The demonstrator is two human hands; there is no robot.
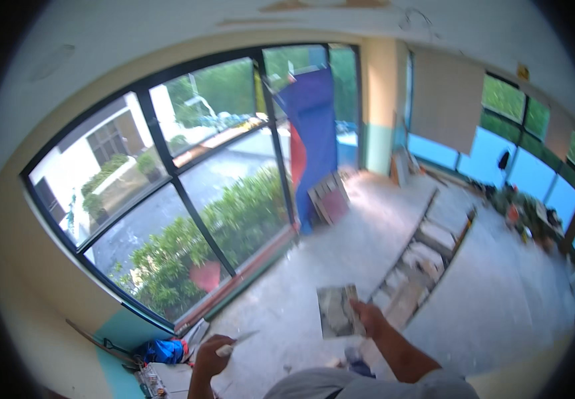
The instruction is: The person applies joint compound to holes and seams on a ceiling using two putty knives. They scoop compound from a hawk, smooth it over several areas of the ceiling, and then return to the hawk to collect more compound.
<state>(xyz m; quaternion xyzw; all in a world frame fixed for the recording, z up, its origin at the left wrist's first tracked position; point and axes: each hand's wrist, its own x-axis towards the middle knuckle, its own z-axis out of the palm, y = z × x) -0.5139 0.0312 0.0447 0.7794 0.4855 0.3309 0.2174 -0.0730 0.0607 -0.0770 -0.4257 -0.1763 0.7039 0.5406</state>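
Note:
My left hand (209, 358), at the lower middle, is closed round the pale handle of a putty knife (247, 336). Its thin blade points to the right, away from the fingers. My right hand (367, 318) grips the right edge of a plasterer's hawk (336, 312), a flat, squarish plate with grey smears over its face. Knife and hawk are apart, both held in the air above the pale floor. The underside of the hawk is hidden.
A ladder-like frame (457, 243) stretches over the floor ahead to the right. Big dark-framed windows (180, 179) line the left wall, with a blue banner (314, 126) and a leaning panel (329, 199) beyond. Piled clutter (520, 209) lies far right; a blue bag (161, 351) sits lower left.

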